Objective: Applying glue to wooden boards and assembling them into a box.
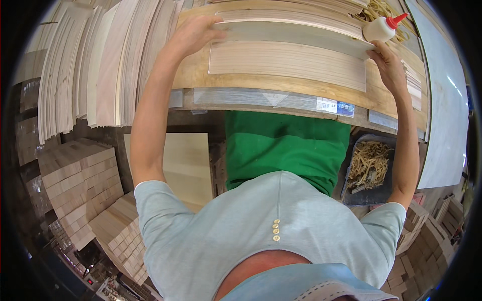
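Observation:
Stretched between my hands is a long, thin greyish strip, tilted above the bench. My left hand pinches its left end, with the fingertips slightly blurred. At the opposite end, my right hand is closed on the corner, thumb and fingers together. Under and in front of the strip, a pale wood panel with fine straight grain lies flat on the wooden work board. Just beyond my right hand rests a white glue bottle with a red nozzle.
Tall stacks of thin wood sheets line the left. Yellowish bands lie behind the bottle. Below the bench are stacked wood blocks, a pale board and a dark bin of tangled tan strips. A light smooth panel stands right.

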Demonstrator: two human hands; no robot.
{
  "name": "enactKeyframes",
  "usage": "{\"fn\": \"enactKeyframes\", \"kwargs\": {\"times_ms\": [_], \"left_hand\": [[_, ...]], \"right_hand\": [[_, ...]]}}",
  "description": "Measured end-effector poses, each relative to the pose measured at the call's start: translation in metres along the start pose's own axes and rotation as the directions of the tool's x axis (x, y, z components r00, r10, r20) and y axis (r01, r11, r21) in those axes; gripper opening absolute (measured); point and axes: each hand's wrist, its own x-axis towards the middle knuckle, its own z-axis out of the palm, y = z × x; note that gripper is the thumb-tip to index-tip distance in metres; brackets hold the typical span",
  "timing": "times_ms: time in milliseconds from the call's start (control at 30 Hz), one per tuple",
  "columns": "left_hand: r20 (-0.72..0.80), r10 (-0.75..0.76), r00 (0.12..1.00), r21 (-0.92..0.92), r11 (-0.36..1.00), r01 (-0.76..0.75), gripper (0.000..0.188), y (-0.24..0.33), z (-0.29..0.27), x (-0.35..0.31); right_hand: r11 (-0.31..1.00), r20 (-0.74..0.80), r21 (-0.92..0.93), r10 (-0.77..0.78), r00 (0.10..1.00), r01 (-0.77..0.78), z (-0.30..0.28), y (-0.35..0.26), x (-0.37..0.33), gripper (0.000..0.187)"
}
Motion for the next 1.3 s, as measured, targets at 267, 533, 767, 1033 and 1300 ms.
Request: {"fn": "enactKeyframes", "kwargs": {"times_ms": [267,533,767,1033,1300], "left_hand": [[0.025,0.059,0.998,0.165,0.984,-0.062,0.045,0.007,-0.002,-0.005],[-0.139,0.327,0.935,0.048,0.945,-0.324,0.033,0.104,0.031,0.038],[-0.101,0.271,0.957,0.126,0.958,-0.258,0.02,0.112,0.037,0.04],[-0.155,0.279,0.948,0.087,0.96,-0.268,0.015,0.112,0.041,0.035],[-0.184,0.298,0.937,0.157,0.95,-0.271,0.015,0.108,0.046,0.036]], "right_hand": [[0.994,0.108,-0.106,-0.016,0.994,0.027,0.006,0.013,0.008,0.032],[0.994,-0.282,0.062,-0.07,0.957,0.091,-0.008,0.002,-0.02,0.048],[0.788,-0.582,-0.269,0.324,0.745,-0.553,-0.066,0.105,-0.121,0.073],[0.695,-0.474,0.051,0.649,0.595,-0.717,-0.069,0.117,-0.126,0.083],[0.717,-0.441,0.022,0.632,0.637,-0.697,-0.062,0.123,-0.123,0.081]]}}
